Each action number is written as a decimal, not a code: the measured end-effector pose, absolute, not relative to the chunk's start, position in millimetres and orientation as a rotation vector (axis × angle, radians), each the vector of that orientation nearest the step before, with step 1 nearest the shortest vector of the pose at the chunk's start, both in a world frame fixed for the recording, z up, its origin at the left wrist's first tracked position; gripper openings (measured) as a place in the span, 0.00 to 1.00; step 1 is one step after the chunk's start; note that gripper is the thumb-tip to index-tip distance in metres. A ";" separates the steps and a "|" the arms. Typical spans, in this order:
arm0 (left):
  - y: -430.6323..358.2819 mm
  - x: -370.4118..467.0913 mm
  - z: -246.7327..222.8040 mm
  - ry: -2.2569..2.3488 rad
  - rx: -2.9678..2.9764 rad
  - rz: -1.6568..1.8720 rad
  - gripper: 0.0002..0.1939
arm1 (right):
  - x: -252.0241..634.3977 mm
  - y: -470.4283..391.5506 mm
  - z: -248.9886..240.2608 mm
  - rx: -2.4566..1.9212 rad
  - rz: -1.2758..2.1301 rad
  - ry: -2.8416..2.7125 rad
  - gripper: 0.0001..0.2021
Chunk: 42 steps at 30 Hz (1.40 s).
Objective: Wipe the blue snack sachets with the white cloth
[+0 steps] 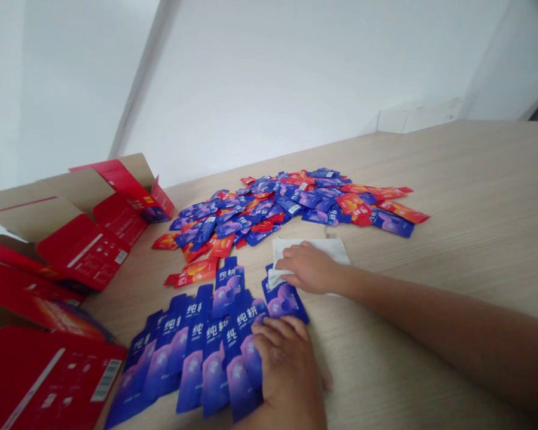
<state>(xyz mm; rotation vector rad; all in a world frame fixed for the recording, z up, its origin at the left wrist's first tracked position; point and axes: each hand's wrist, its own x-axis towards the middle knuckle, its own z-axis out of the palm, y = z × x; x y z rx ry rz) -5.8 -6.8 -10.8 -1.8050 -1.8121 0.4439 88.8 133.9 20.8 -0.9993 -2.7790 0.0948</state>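
Note:
My left hand (289,358) lies over the right end of a spread of blue and purple pouches (215,340), its fingers bent together against a blue pouch (246,316) there. The thumb side is partly hidden. Just beyond, my right hand (309,267) has its fingers closed on a folded white cloth or tissue (336,251). A corner of this cloth touches the top of another blue pouch (287,301), which sits at the right end of the spread. The spread pouches overlap one another, fanned out on the table with their printed fronts up.
Farther back on the wooden table (452,197) lies a loose pile of red and blue pouches (273,206). One red pouch (197,272) is nearer the spread. Opened red cartons (85,239) and a second red box (49,376) stand at the left. A white wall rises behind.

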 end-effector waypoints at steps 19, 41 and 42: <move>-6.5 -6.1 -9.4 -1.840 -1.855 0.427 0.34 | 89.8 127.9 31.1 -0.892 0.039 -2.732 0.11; -7.3 -6.2 -7.9 -1.788 -1.823 0.494 0.26 | 81.3 116.9 20.3 -0.637 0.059 -2.855 0.11; -7.5 -6.4 -7.8 -1.780 -1.815 0.491 0.26 | 82.8 119.9 19.3 -0.697 0.068 -2.845 0.10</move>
